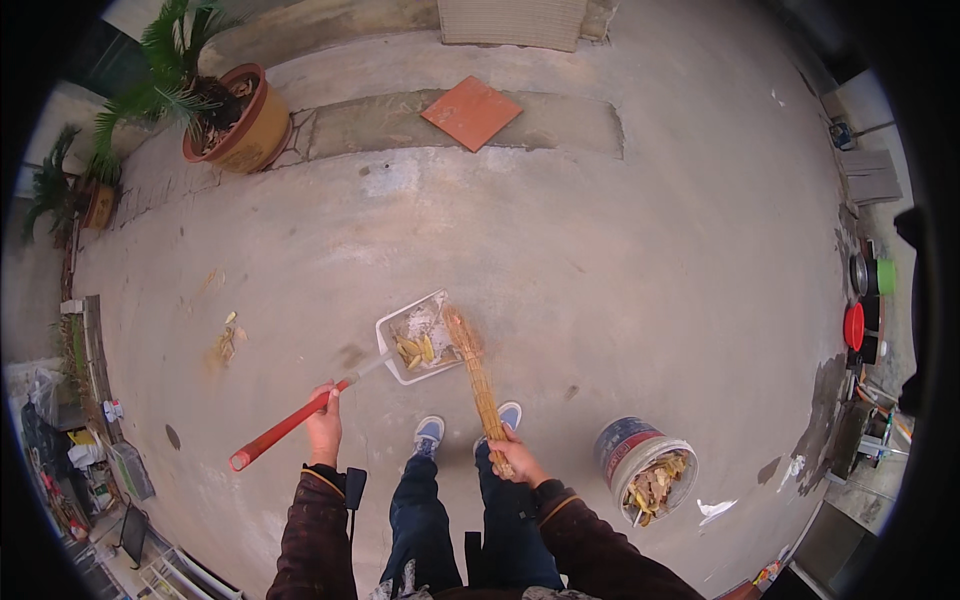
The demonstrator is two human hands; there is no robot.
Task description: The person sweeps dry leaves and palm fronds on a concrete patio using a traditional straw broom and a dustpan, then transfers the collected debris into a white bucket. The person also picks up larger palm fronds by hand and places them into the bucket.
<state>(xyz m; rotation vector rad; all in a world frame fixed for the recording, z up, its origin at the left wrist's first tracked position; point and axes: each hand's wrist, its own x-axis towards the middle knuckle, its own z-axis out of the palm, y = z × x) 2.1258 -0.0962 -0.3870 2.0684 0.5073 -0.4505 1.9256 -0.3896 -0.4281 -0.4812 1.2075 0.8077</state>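
My left hand (pixel 324 425) is closed around the red handle (pixel 285 428) of a white dustpan (pixel 397 372), whose pan lies on the concrete floor ahead of my feet. Yellow-brown leaf scraps (pixel 415 350) and pale dust are in the pan. In my right hand (pixel 520 457) is a straw hand broom (pixel 478 380), gripped near its lower end. The broom's bristle tip is at the right side of the pan; whether it touches the floor or the pan rim I cannot tell.
A bucket (pixel 620 440) full of dry leaves stands right of my feet. More leaf scraps (pixel 227 345) lie on the floor at left. A potted palm (pixel 245 130) and an orange tile (pixel 472 113) are farther off. Clutter (pixel 90 460) lines the left edge; basins (pixel 853 326) stand at right.
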